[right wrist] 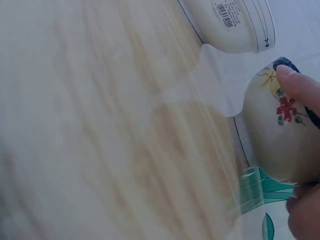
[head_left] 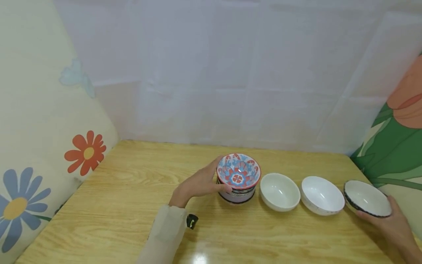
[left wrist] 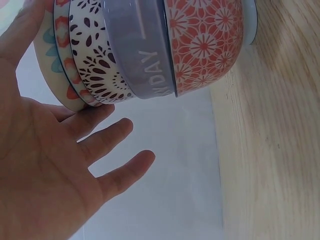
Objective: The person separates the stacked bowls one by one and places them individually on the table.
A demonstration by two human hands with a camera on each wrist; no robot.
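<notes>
My left hand (head_left: 204,180) is at the left side of a stack of bowls, its thumb in front and fingers behind the top bowl (head_left: 239,171), which has a red and blue pattern inside. In the left wrist view the lower fingers spread loose. Under it sit a bowl with dark petals (left wrist: 95,50), a lilac bowl (left wrist: 137,47) with raised letters and a red floral bowl (left wrist: 205,45). At the far right my right hand (head_left: 393,222) grips a dark-rimmed bowl (head_left: 367,198), thumb at its rim. Its outside shows a red flower and yellow leaves in the right wrist view.
Between the stack and the dark-rimmed bowl stand a cream bowl (head_left: 280,192) and a white bowl (head_left: 322,195) in a row. All are on a wood-grain table (head_left: 132,198). A white sheet (head_left: 204,91) hangs behind, and flower-printed panels (head_left: 36,146) stand at the sides.
</notes>
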